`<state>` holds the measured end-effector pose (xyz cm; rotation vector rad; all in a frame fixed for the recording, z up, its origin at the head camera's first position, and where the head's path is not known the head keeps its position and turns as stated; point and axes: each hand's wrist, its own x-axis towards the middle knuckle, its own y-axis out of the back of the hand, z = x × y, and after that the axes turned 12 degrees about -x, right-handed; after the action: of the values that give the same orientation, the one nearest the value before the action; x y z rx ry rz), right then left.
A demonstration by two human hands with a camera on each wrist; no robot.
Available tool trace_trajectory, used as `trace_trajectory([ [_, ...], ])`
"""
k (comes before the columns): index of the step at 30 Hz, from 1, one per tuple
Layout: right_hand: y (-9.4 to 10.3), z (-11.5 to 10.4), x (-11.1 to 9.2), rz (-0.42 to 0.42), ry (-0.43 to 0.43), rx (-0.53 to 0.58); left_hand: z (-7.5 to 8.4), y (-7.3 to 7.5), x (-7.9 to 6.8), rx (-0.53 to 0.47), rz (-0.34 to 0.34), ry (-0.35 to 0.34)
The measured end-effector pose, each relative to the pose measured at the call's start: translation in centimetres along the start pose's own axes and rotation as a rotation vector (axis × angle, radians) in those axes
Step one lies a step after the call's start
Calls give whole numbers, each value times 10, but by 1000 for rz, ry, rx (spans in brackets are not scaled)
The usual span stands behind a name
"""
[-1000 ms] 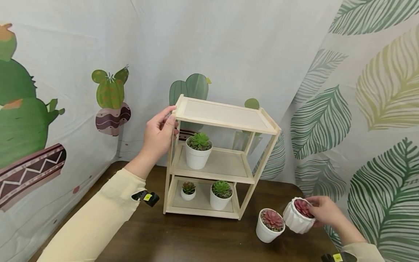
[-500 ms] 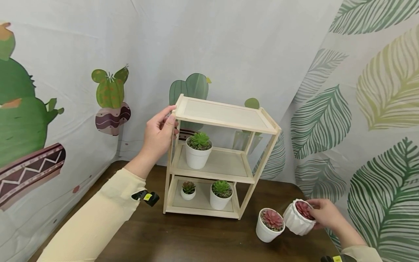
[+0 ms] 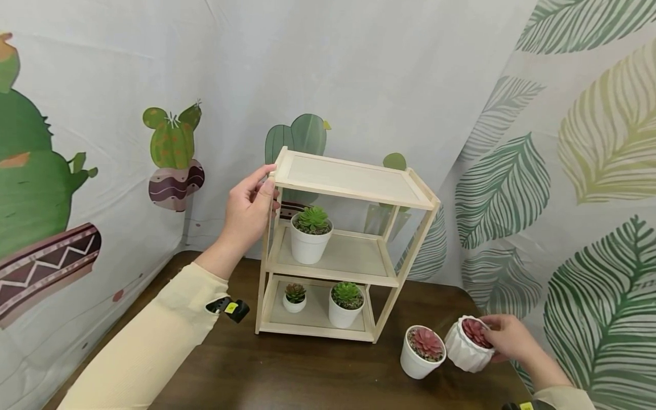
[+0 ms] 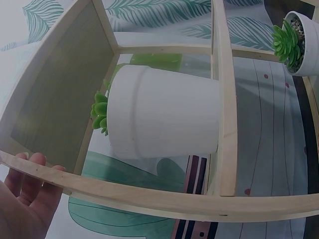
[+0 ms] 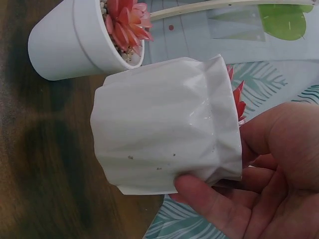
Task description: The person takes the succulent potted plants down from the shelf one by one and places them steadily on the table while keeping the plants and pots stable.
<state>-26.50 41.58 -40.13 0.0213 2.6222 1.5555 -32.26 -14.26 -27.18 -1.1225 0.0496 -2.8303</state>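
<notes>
My left hand (image 3: 249,213) grips the upper left corner post of a light wooden three-tier shelf (image 3: 353,276); its fingertips curl over the frame in the left wrist view. At the right, my right hand (image 3: 509,340) holds a white faceted pot (image 5: 164,129) with a red succulent (image 3: 475,332) by its rim and side. Just left of it stands a smooth white pot (image 3: 417,360) with another red succulent. On the middle tier sits a white pot (image 3: 310,246) with a green succulent. The bottom tier bears a tiny potted succulent (image 3: 294,303) and a green one (image 3: 346,310).
A dark wooden table (image 3: 287,376) carries everything. Behind it hangs a white cloth (image 3: 359,85) printed with cacti, and a leaf-printed cloth (image 3: 589,188) closes off the right side. The table's right edge runs close beside my right hand.
My right hand has lowered slightly with the faceted pot, which sits a little lower and closer to upright. The left hand and the shelf have stayed put.
</notes>
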Motion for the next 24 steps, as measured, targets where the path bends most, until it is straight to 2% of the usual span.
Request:
trace_trajectory([
  [6, -7, 2, 1, 1, -18, -23, 0, -1, 0, 4, 3, -4],
  [15, -23, 8, 4, 18, -20, 37, 0, -1, 0, 2, 3, -6],
  [24, -28, 5, 6, 11, -49, 13, 3, -1, 1, 10, 19, 20],
])
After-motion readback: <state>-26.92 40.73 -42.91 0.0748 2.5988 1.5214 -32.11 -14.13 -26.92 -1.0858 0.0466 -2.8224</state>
